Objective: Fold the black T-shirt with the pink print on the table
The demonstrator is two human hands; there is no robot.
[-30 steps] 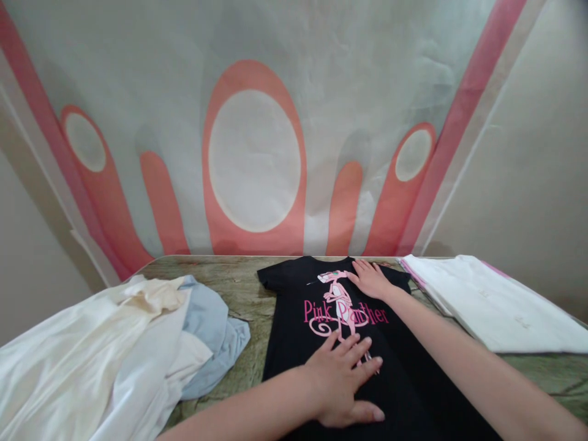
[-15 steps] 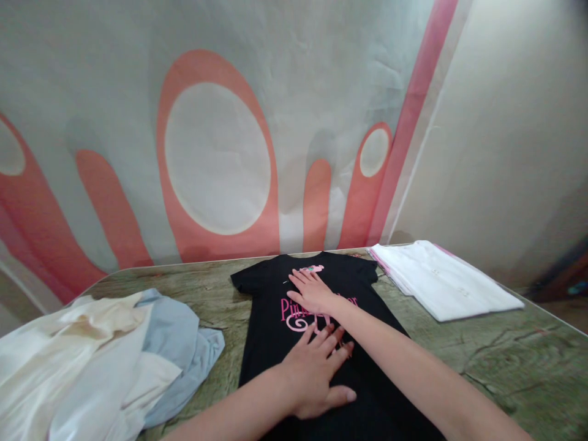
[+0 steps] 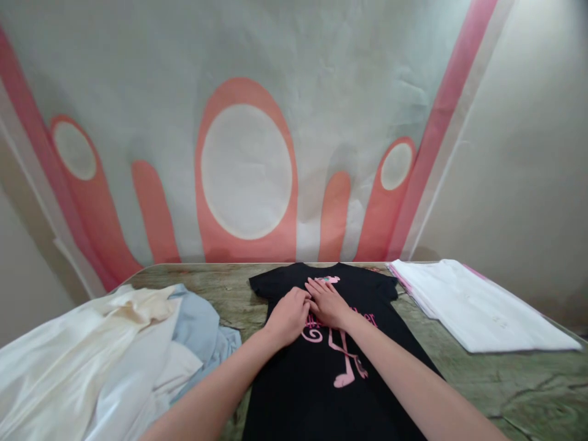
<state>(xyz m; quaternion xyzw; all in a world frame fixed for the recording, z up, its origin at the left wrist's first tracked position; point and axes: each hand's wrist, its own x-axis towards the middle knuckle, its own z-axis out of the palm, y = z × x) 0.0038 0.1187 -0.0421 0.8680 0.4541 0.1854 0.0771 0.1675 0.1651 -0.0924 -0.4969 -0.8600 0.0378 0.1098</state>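
A black T-shirt point(image 3: 294, 392) with a pink cartoon figure and pink lettering lies spread out on the table, its neck at the far side. Across the upper part of the print rests my right hand point(image 3: 327, 304), flat with its fingers stretched. My left hand point(image 3: 288, 315) is right beside it on the shirt's chest, fingers curled together against the right thumb. Whatever the left fingertips may pinch is hidden. Both hands cover part of the lettering.
To the left, a loose heap of cream and white clothes point(image 3: 110, 355) lies with a light blue garment point(image 3: 197, 324). Folded white clothes point(image 3: 478, 306) are stacked at the right. Behind the wood-patterned table point(image 3: 528, 392) stands a wall with a coral and white print point(image 3: 248, 171).
My left hand has moved up the shirt to beside my right hand, and its spread fingers have curled. My right hand stays flat on the print. The view has turned left.
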